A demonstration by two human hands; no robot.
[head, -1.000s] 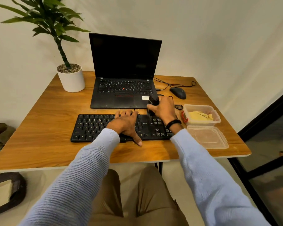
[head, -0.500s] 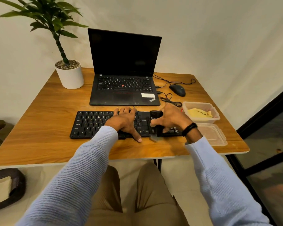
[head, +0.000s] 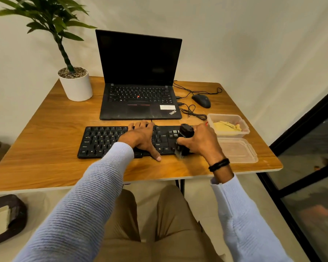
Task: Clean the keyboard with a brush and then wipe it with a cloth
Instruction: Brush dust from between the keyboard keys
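A black keyboard (head: 100,140) lies across the wooden table (head: 45,148) in front of the laptop. My left hand (head: 142,137) rests flat on the keyboard's middle, fingers spread, with the thumb on the table at its near edge. My right hand (head: 201,141) grips a black brush (head: 186,132) upright over the keyboard's right end; its bristles sit at the near edge there. A yellow cloth (head: 226,126) lies in a clear plastic box (head: 243,122) just right of the keyboard.
An open black laptop (head: 138,76) stands behind the keyboard. A potted plant (head: 75,85) is at the back left, a mouse (head: 201,100) with cables at the back right. The box's clear lid (head: 237,151) lies near the right front corner.
My right hand has swept the brush from the keyboard's far edge toward me to its near edge at the right end. My left hand has stayed on the keyboard.
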